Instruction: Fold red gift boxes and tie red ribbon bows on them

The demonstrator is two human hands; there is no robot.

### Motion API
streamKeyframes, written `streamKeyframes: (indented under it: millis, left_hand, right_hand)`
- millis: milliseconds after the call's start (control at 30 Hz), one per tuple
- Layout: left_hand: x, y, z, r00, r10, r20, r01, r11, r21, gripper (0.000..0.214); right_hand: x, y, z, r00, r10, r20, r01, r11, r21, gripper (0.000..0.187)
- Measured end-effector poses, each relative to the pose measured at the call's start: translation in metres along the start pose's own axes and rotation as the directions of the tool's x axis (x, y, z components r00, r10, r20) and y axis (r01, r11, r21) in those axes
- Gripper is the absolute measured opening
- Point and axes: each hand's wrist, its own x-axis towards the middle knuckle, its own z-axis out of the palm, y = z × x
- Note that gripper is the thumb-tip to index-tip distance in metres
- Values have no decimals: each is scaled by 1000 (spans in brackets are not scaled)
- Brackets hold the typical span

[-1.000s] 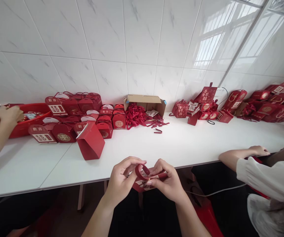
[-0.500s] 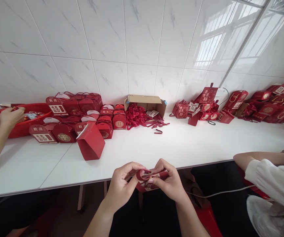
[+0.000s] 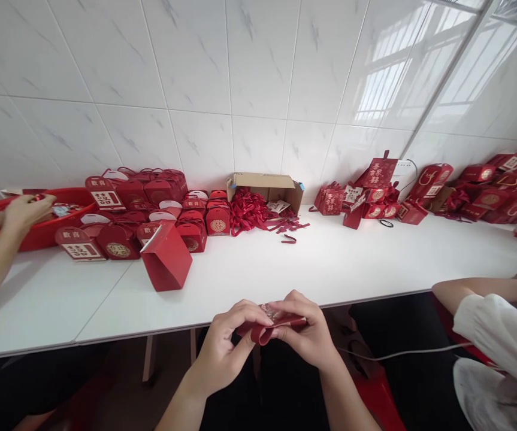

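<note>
My left hand (image 3: 231, 344) and my right hand (image 3: 307, 329) meet just below the front edge of the white table (image 3: 312, 263). Both pinch a red ribbon (image 3: 265, 330) folded over a small red piece between the fingertips. Fingers of both hands are curled tight on it. An open red gift box (image 3: 166, 257) stands tilted on the table a little beyond and to the left of my hands.
Many closed red gift boxes (image 3: 150, 206) line the back left; a cardboard box (image 3: 265, 187) spills red ribbons (image 3: 251, 212). More red boxes (image 3: 420, 191) crowd the back right. Another person's hand (image 3: 27, 209) reaches into a red tray (image 3: 63, 221); a white-sleeved person (image 3: 496, 332) sits right.
The ribbon loop that stood up between my fingers has been pressed down flat. The person at right drew the arm back off the table. The hand at left shifted slightly right over the tray.
</note>
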Motion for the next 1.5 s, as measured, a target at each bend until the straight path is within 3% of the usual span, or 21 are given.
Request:
streamKeyframes:
  millis: [100,333,567,1000,1300,1500]
  left_hand:
    - [0,0,1,1000,8,-17,-8,1000,-26,14]
    - [-1,-4,3,999,26,-32,-29,996,-89,16]
    - [-2,-4,4,1000,-4,-25,1,993,-116,16]
    - [-2,-8,5,1000,-2,-4,2,996,-88,14]
    - [-6,0,4,983,-184,2,183,979,-93,13]
    - [-5,2,11,935,-338,-104,292,903,-315,23]
  right_hand:
    - [1,0,0,1000,1,11,-2,1000,21,20]
    - [1,-1,3,998,64,25,-65,995,73,19]
    - [3,-4,2,1000,-9,28,9,1000,-7,25]
    - [0,0,2,1000,-5,4,5,1000,23,12]
    - [0,-2,3,999,4,35,-5,999,37,8]
    - [-3,-2,6,997,66,38,-69,995,71,9]
